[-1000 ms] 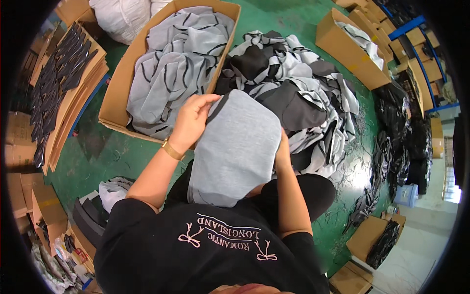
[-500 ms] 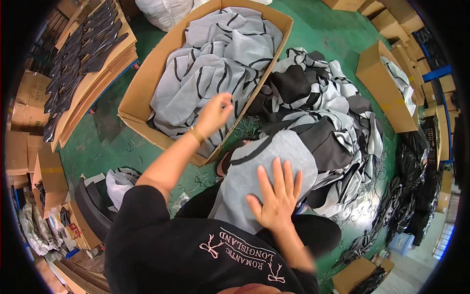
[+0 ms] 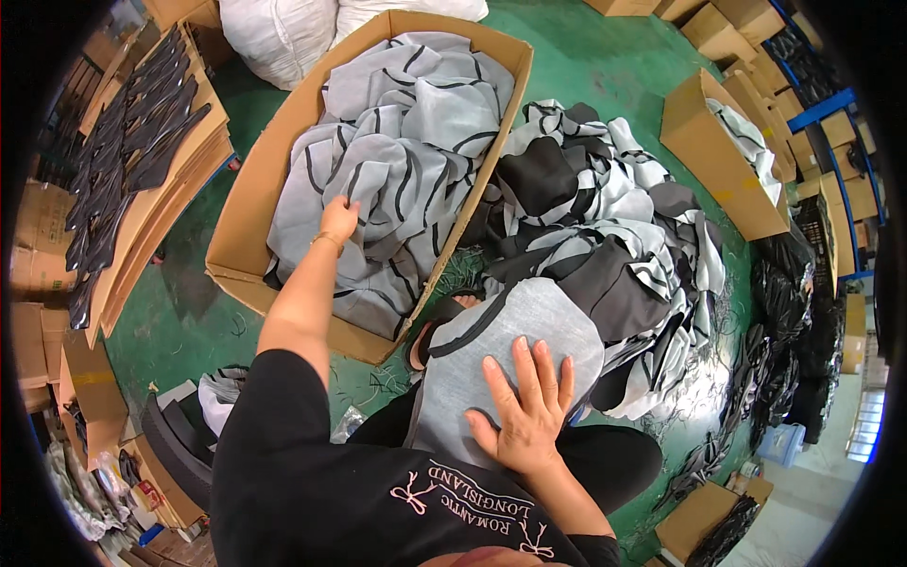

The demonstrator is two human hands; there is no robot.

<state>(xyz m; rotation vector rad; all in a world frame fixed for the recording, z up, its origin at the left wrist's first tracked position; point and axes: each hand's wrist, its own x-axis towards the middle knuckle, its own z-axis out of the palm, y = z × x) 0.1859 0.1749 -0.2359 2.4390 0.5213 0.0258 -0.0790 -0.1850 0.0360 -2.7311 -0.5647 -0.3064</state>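
My left hand [image 3: 340,219] is over the grey fabric pieces with black edging [image 3: 406,180] heaped in a large open cardboard box [image 3: 244,227]. Its fingers are curled together against the fabric; their tips are partly hidden, so what they pinch, if anything, I cannot make out. Across my lap lies a rounded grey fabric piece [image 3: 510,331] with a black strip along its upper left edge. My right hand [image 3: 529,416] rests flat on it, fingers spread.
Right of the box, a loose heap of grey, white and black fabric pieces [image 3: 605,222] lies on the green floor. Black pieces cover a stack of boards [image 3: 179,227] at left. A smaller cardboard box [image 3: 718,165] stands at right; white sacks [image 3: 279,38] sit behind.
My left hand has moved left across the fabric in the box, and its arm is straighter. My right hand still lies on the lap piece. The whole view has shifted a little.
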